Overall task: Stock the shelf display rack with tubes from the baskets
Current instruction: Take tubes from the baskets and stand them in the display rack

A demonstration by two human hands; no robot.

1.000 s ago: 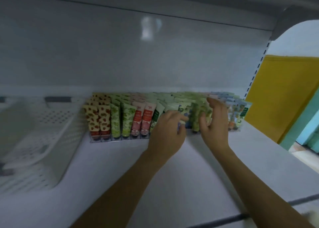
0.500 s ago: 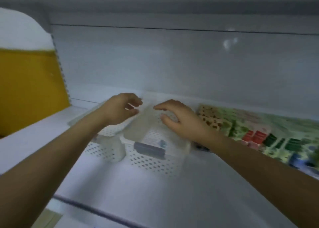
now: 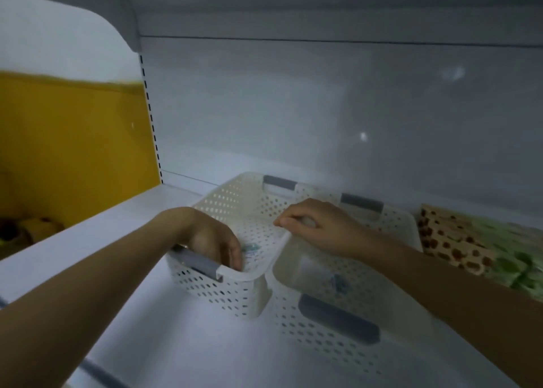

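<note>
**Return to the baskets for the next tube.** A second ago both of your hands were working among the stocked tubes (image 3: 458, 241). Half a second ago they hovered above the baskets. Now they have come down onto the left basket (image 3: 223, 287), which serves as the landmark here.

- **Left hand.** Your left hand (image 3: 211, 238) has dropped inside the left basket, just behind its near grey handle, with the fingers pointing down toward the floor.
- **Tube.** A small blue-green tube (image 3: 250, 248) lies on the floor of the left basket, just beside those fingertips. The view does not show whether your fingers have closed on it or only touch it, so the grasp cannot be called.
- **Right hand.** Your right hand (image 3: 320, 230) has settled on the right-hand rim of the left basket. Its fingers are curled over the edge and appear to grip it, steadying the basket.
- **Right basket.** The right basket (image 3: 323, 329) stands touching the left basket on its right side. A second tube (image 3: 338, 283) shows only as a blur through its wall.
- **Stocked tubes and shelf.** The stocked tubes now stand well to the right of the left basket, beyond the right basket. Both baskets rest on the same shelf (image 3: 182, 343).

**Reading for the task.** The shift from the stocked rows to the left basket suggests one placement is finished and a fresh pick is starting. The left basket looks nearly empty, with only this one tube visible in it, so stocking is probably close to complete. The next move calls for a secure pinch on the tube before you lift it clear of the basket wall.
</note>
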